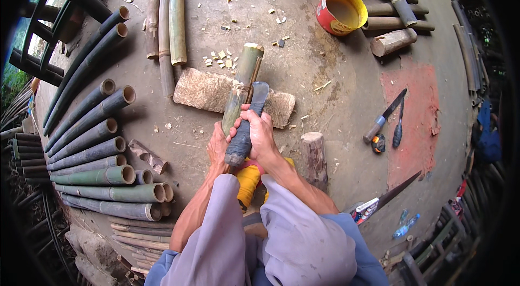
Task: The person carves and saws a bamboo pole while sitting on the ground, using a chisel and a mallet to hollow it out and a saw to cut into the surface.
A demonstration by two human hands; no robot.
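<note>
My left hand [218, 146] is closed around the lower part of a green bamboo piece [250, 64]. The bamboo lies across a rough, pale wood block [203, 90], its far end beyond the block. Near the block, the bamboo shows a whittled, fibrous patch. In my right hand [261, 133] is a knife [259, 99] with a thick handle wrapped in black. Its short, broad blade points away from me and lies along the bamboo's right side. Both hands are close together, the right one just above the left. My right fingers hide part of the handle.
Many bamboo poles [114, 177] are stacked at left; long poles [177, 15] lie at the far side. A red and yellow bucket [342, 11] stands far right. Nearer are a log stump [314, 158], a machete [385, 115], a tape measure [378, 143] and a saw [398, 191].
</note>
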